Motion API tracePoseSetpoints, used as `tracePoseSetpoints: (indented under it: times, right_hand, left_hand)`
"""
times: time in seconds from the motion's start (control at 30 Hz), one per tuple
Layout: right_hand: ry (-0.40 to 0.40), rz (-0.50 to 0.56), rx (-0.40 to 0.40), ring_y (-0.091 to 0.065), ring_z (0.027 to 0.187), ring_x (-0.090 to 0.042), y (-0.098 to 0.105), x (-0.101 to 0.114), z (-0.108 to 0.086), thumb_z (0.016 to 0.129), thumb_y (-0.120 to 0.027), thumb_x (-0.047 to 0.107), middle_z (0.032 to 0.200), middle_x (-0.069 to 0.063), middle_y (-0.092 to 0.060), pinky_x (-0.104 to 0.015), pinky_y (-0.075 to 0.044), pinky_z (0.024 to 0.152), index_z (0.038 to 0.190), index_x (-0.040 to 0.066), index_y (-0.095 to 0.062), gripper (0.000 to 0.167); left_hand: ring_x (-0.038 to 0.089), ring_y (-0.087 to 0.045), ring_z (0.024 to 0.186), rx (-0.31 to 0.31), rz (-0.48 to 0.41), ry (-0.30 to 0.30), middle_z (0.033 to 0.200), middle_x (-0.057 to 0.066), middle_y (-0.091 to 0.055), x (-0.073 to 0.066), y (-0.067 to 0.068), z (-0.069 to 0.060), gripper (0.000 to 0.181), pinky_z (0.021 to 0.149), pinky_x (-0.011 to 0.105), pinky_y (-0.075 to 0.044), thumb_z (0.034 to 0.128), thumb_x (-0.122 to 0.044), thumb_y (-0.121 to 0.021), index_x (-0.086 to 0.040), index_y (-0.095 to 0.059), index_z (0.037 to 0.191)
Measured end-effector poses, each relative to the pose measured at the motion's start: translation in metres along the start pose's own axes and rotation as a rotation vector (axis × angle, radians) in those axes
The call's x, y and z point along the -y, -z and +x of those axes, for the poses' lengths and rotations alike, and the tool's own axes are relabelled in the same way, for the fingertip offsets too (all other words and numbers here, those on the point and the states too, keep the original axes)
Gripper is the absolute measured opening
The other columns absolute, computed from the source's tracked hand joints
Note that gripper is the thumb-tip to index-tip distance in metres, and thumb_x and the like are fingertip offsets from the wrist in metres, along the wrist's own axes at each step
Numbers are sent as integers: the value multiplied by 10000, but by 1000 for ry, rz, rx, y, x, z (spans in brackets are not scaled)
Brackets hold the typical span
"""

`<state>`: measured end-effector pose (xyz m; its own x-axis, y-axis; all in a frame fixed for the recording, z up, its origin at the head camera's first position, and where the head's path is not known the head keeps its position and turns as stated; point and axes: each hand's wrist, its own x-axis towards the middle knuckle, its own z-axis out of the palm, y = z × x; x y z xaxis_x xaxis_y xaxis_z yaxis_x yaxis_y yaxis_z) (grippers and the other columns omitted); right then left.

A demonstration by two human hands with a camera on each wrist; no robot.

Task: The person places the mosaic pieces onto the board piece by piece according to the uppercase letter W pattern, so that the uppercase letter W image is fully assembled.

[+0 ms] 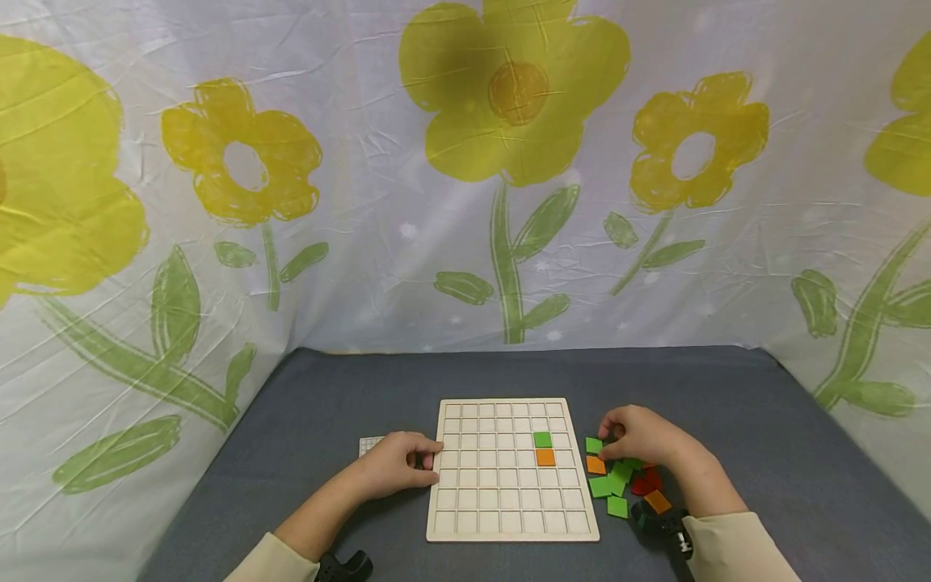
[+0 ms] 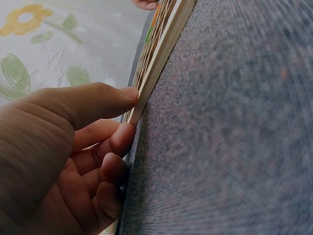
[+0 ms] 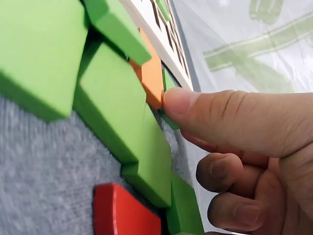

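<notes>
A pale wooden grid board (image 1: 502,501) lies on the table, with one green tile (image 1: 542,439) and one orange tile (image 1: 545,457) in its cells. My left hand (image 1: 398,466) holds the board's left edge, thumb and index fingertip against it, as the left wrist view also shows. To the board's right, my right hand (image 1: 643,436) is over a loose pile. Its thumb (image 3: 181,100) is beside a loose orange tile (image 3: 152,73) and a loose green tile (image 1: 593,445). No tile shows lifted between its fingers; the index fingertip is hidden in the right wrist view.
Several green tiles (image 1: 617,507), red tiles (image 1: 646,482) and another orange tile (image 1: 658,502) lie loose, some overlapping, near the right wrist. Behind the left hand a small white gridded card (image 1: 368,444) is partly covered. A flowered curtain (image 1: 364,283) borders the grey tabletop (image 1: 378,380).
</notes>
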<state>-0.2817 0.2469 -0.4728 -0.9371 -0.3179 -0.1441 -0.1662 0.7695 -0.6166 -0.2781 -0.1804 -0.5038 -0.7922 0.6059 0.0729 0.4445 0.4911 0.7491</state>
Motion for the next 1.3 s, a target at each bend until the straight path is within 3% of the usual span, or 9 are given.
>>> tracePoseSetpoints:
  times: [0.43,0.87,1.3]
  right_hand:
    - [-1,6,-11,-497,707,-203,2,-9,1,867,-833,160,799,-28,-566,-368,-423,639,982,55,-687,214]
    - [42,-32,-60,-498,653,-184,-3,-9,3,932,-765,153,741,-1,-558,-355,-418,612,940,96,-682,101]
    - [13,27,-20,-463,647,-188,-2,-9,4,878,-827,146,719,-26,-497,-338,-388,609,993,76,-681,199]
  left_hand:
    - [33,-449,626,6,35,16,861,-43,-605,4,-2,2,438,634,247,-435,878,-114,-812,67,-689,1257]
    - [31,-446,621,-8,50,10,850,-44,-604,4,-2,2,440,629,248,-432,872,-123,-819,64,-693,1249]
    - [32,-445,620,-3,54,15,847,-61,-600,3,-2,2,429,629,249,-431,875,-132,-820,50,-699,1244]
